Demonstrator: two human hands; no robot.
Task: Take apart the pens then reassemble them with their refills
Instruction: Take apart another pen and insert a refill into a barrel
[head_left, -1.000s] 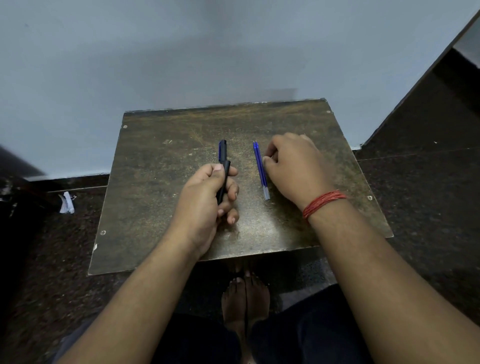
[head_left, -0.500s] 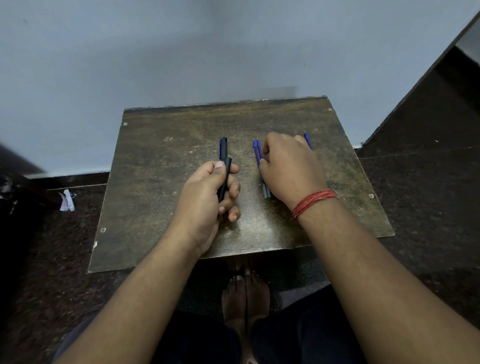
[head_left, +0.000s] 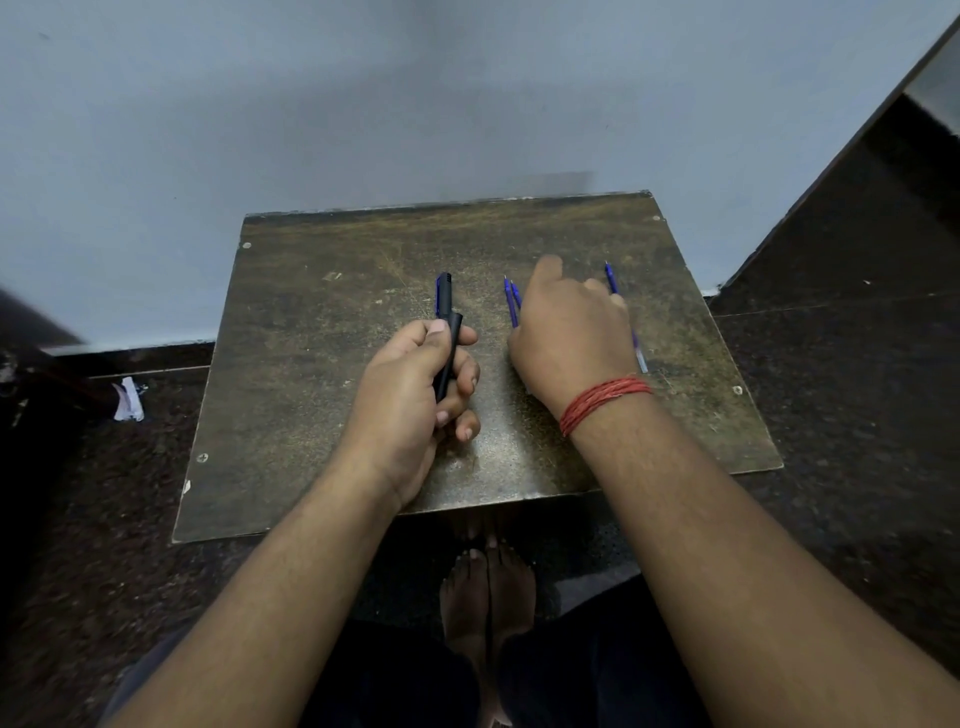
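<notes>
My left hand (head_left: 415, 384) grips a black pen barrel (head_left: 450, 353) upright-ish over the small brown table (head_left: 322, 395). Just behind it a blue and black pen part (head_left: 443, 294) lies on the table. My right hand (head_left: 571, 332), with a red thread on the wrist, rests on the table with fingers spread forward. Two blue refills (head_left: 511, 304) lie side by side at its left edge, partly hidden under the palm. A third blue refill (head_left: 612, 283) lies under its fingers on the right, its pale end (head_left: 642, 359) showing beside the wrist.
The table stands against a pale grey wall (head_left: 363, 104) on a dark speckled floor (head_left: 841, 395). A scrap of white paper (head_left: 127, 400) lies on the floor at the left. My bare feet (head_left: 488, 592) show under the table's near edge.
My right hand has slid to the right and its fingers have spread, uncovering a second refill beside the first and a third one further right. My left hand keeps its grip on the black barrel.
</notes>
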